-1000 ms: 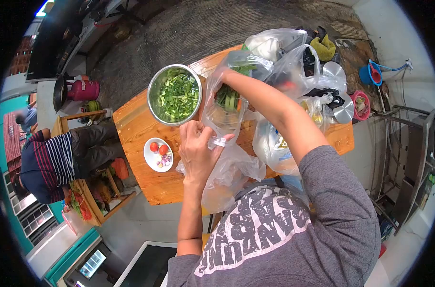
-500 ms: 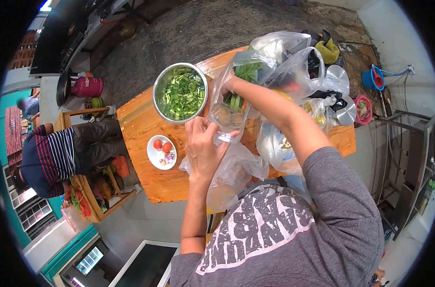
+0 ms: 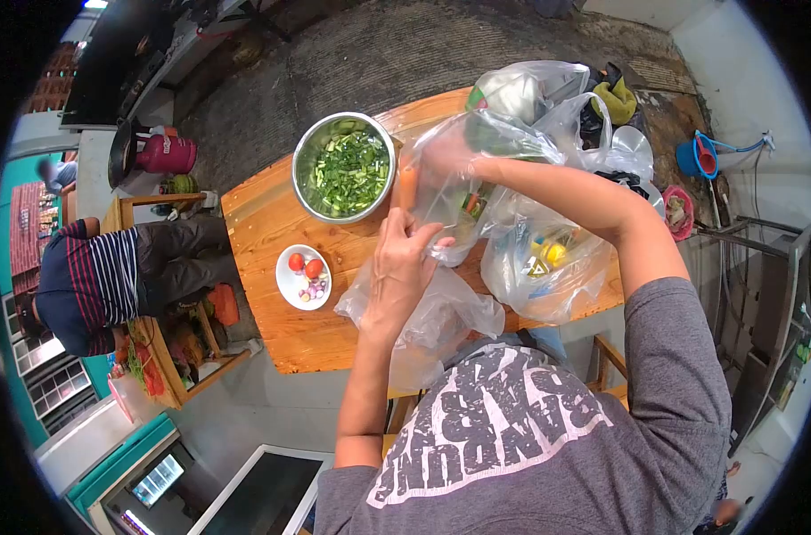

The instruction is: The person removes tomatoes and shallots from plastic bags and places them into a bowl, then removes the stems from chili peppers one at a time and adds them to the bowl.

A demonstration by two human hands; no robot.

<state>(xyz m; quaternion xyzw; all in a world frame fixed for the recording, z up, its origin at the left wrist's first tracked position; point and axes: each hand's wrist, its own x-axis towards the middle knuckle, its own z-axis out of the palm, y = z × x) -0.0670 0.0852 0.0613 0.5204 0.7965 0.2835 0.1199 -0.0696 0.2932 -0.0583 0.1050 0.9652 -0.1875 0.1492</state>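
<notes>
My left hand [image 3: 398,263] pinches the edge of a clear plastic bag [image 3: 441,201] over the wooden table. My right hand [image 3: 448,153] is inside that bag, blurred behind the plastic, so its fingers are unclear. An orange carrot [image 3: 407,185] shows through the bag just left of it. Beside the bag stands a metal bowl [image 3: 344,168] of chopped green vegetables. Nearer the table's left side is a white bowl [image 3: 303,277] with tomatoes and small shallots. A crumpled clear bag [image 3: 446,312] lies below my left hand.
More plastic bags [image 3: 548,267] are on the right of the wooden table [image 3: 263,232]. A blue bucket [image 3: 693,158] stands beyond the table. At the left, a person in a striped shirt [image 3: 111,281] bends by a wooden rack [image 3: 176,366]. A pink gas cylinder [image 3: 167,154] stands behind.
The bag around my right hand has spread over the hand and wrist. The carrot now shows at its left side. Greens seen there before are mostly hidden. My left hand has shifted slightly.
</notes>
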